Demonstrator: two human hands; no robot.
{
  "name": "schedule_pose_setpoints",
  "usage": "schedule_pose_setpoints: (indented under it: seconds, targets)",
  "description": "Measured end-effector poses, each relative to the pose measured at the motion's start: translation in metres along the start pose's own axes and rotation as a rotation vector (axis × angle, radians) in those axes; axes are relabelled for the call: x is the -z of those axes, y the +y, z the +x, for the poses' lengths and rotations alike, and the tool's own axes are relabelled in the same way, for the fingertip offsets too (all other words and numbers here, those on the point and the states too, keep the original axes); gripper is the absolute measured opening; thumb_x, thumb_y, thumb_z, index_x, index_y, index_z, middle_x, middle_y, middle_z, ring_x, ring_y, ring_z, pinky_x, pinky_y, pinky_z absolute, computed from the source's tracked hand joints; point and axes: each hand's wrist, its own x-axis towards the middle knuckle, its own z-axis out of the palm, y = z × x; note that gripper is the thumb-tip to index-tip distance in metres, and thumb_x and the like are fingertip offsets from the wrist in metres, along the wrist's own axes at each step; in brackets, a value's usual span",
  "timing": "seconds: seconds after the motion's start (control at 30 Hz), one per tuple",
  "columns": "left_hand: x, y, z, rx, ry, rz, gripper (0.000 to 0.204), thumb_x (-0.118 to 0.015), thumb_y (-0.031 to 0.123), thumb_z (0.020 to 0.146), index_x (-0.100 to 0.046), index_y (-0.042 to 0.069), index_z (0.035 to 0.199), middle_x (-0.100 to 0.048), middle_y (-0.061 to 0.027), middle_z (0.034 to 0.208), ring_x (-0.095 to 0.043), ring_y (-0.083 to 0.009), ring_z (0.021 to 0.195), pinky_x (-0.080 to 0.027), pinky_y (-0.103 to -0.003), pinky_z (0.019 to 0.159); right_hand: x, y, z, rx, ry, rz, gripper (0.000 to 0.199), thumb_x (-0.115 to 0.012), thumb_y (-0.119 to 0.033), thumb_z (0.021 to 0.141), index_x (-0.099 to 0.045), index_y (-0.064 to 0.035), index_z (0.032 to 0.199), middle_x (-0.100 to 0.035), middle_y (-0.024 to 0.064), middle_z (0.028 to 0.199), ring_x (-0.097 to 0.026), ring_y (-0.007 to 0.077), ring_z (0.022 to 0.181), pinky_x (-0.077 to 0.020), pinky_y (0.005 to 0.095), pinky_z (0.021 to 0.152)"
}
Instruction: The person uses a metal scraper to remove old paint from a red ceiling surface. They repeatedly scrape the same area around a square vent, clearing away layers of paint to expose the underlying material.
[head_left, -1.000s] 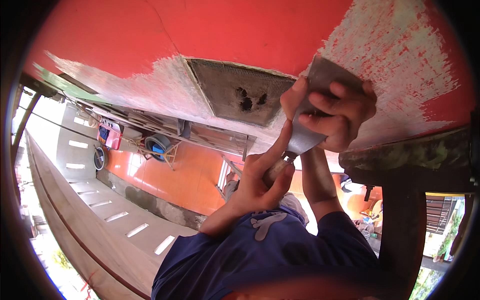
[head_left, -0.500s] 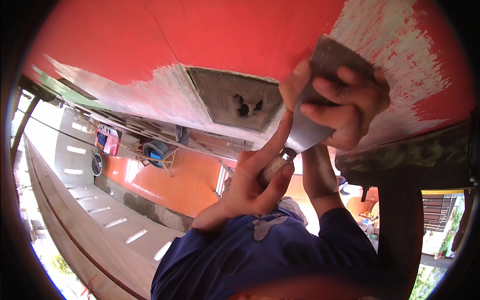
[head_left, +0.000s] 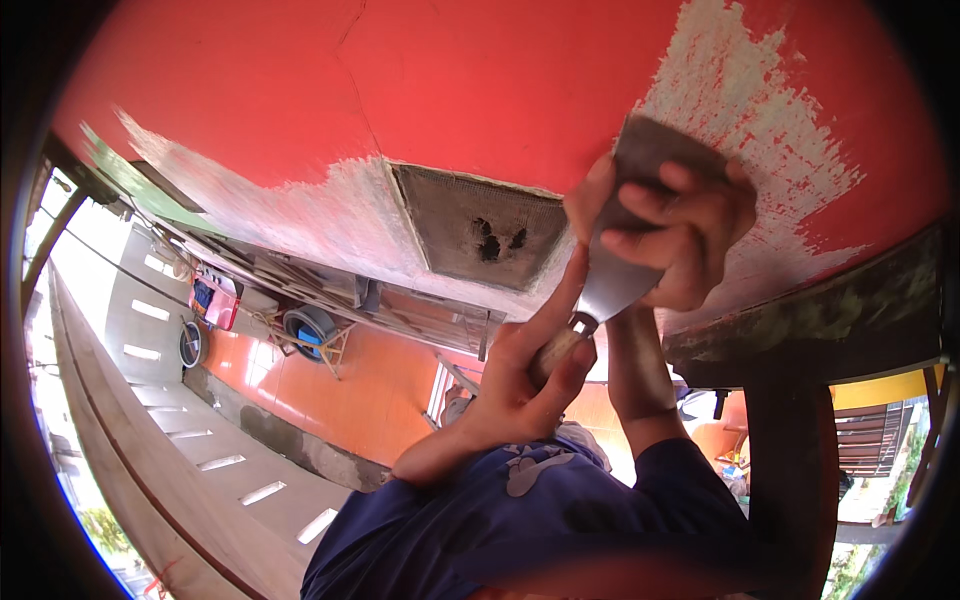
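Note:
A wide-bladed putty knife (head_left: pixel 625 268) is raised before me, its grey metal blade tilted up toward a red painted surface (head_left: pixel 480 80). My left hand (head_left: pixel 530 375) wraps round its pale handle, the index finger stretched along toward the blade. Curled fingers of my right hand (head_left: pixel 690 225) lie over the blade's face and right side. Behind the blade's upper end is a streaky whitish patch (head_left: pixel 760 110) on the red. Whether the blade's edge touches the surface I cannot tell. Left of the knife sits a dark, mesh-textured panel (head_left: pixel 470 220) with ragged holes.
A dark beam (head_left: pixel 800 335) and post (head_left: pixel 790 460) stand close on the right. Down to the left are an orange tiled floor (head_left: pixel 350 400), a grey tub (head_left: pixel 308 328) with something blue inside, and a pale wall (head_left: pixel 215 435) with slots. Long poles (head_left: pixel 290 280) run below the panel.
Both hands and the putty knife appear lower in the picture, the blade's upper end slightly further left. The view itself has shifted a little. Both hands keep their hold.

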Motion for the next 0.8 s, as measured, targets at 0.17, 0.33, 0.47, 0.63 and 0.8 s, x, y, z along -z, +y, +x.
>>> schedule_pose_setpoints:
  seconds: [0.17,0.33,0.47,0.63,0.8]
  targets:
    - [0.0,0.0,0.004,-0.024,0.012,-0.139,0.064,-0.049,0.012,0.094,-0.021,-0.002,0.149,-0.047,0.0007,0.065,-0.04,-0.0033,0.06,-0.031,-0.02,0.055,-0.003,0.009,0.01,-0.014,0.008,-0.036,0.04,-0.08,-0.001,0.06,-0.047,-0.0233,0.063,-0.059,-0.0077,0.073,-0.061,0.0171,0.082,-0.042,0.0432,0.087]
    - [-0.007,-0.002,0.004,-0.035,0.001,-0.193,0.063,-0.047,0.013,0.096,-0.02,-0.003,0.149,-0.044,0.0017,0.066,-0.037,-0.0037,0.06,-0.03,-0.021,0.055,-0.003,0.009,0.011,0.2,0.089,0.063,0.043,-0.081,-0.001,0.061,-0.043,-0.0229,0.06,-0.058,-0.0084,0.069,-0.061,0.014,0.075,-0.0434,0.0439,0.087]
    - [-0.004,-0.002,0.006,-0.074,-0.004,-0.184,0.064,-0.048,0.014,0.096,-0.019,-0.004,0.149,-0.044,0.0018,0.067,-0.037,-0.0038,0.061,-0.03,-0.021,0.057,-0.002,0.011,0.014,-0.004,-0.006,-0.051,0.042,-0.081,0.001,0.056,-0.046,-0.0206,0.058,-0.061,-0.0063,0.072,-0.061,0.0161,0.078,-0.0434,0.0442,0.087]
    - [-0.007,0.008,0.008,-0.129,-0.027,-0.105,0.064,-0.048,0.016,0.096,-0.018,-0.004,0.149,-0.044,0.003,0.067,-0.037,-0.0036,0.06,-0.03,-0.02,0.057,-0.002,0.004,0.021,0.109,0.056,0.041,0.039,-0.079,0.001,0.058,-0.046,-0.0198,0.058,-0.062,-0.0057,0.069,-0.062,0.0167,0.08,-0.044,0.0425,0.084]
    - [-0.004,0.013,0.022,-0.094,0.04,-0.264,0.064,-0.045,0.02,0.099,-0.014,-0.003,0.15,-0.042,0.0046,0.066,-0.035,-0.0024,0.06,-0.029,-0.019,0.056,-0.012,0.018,0.035,0.088,0.151,0.032,0.038,-0.079,0.002,0.056,-0.047,-0.0187,0.059,-0.062,-0.0039,0.068,-0.061,0.0195,0.078,-0.0461,0.0402,0.076]
